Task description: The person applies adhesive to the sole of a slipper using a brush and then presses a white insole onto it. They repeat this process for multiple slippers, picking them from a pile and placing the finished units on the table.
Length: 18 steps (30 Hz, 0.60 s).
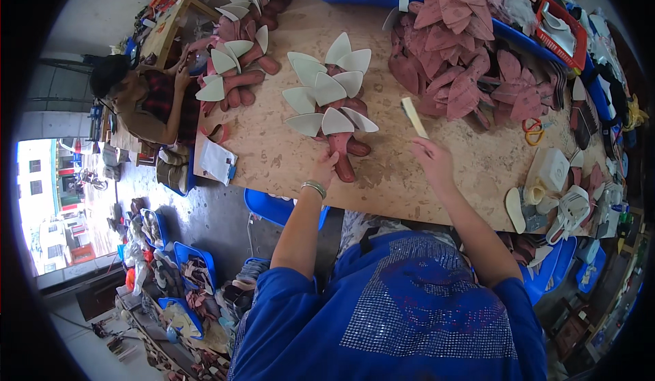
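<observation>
Near the middle of the table, my left hand (pixel 327 168) has its fingers closed against the side of a reddish-brown shoe-shaped piece (pixel 343 156) with white pointed flaps. That piece lies at the near end of a row of similar pieces (pixel 329 89), their white flaps standing up. To the right, above bare wood, my right hand (pixel 432 159) is shut on a brush (pixel 415 117) with a pale, flat handle. The brush tilts up and away from me, apart from the pieces.
Reddish-brown leaf-shaped pieces (pixel 447 46) are heaped at the far right. Orange-handled scissors (pixel 533 132), a white box (pixel 547 169) and a pale insole (pixel 514 210) lie nearer. Another row of flapped pieces (pixel 232 67) and a clipboard (pixel 218 160) are left, where a person (pixel 153 101) sits.
</observation>
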Motion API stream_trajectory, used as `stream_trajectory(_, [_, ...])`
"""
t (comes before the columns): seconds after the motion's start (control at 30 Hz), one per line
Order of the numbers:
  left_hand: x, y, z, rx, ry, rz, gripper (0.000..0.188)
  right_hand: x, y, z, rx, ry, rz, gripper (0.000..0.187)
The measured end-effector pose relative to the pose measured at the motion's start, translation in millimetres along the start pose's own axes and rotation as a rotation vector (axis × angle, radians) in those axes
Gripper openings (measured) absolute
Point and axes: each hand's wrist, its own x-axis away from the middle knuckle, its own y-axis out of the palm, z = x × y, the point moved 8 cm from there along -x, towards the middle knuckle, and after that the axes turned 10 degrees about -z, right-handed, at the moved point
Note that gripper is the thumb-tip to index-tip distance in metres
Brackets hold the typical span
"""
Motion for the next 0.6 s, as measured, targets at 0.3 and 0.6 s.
stream_trajectory(0.3, [-1.5,4.5,2.9,0.085,0.044,-0.059,0.024,-60.0,59.8,-14.3,0.113,-0.183,0.027,0.029])
stream_trajectory(0.6, [-6.1,12.2,14.9,0.093,0.037,-0.054,0.024,-94.1,54.3,-35.5,0.216,-0.275,0.090,0.022])
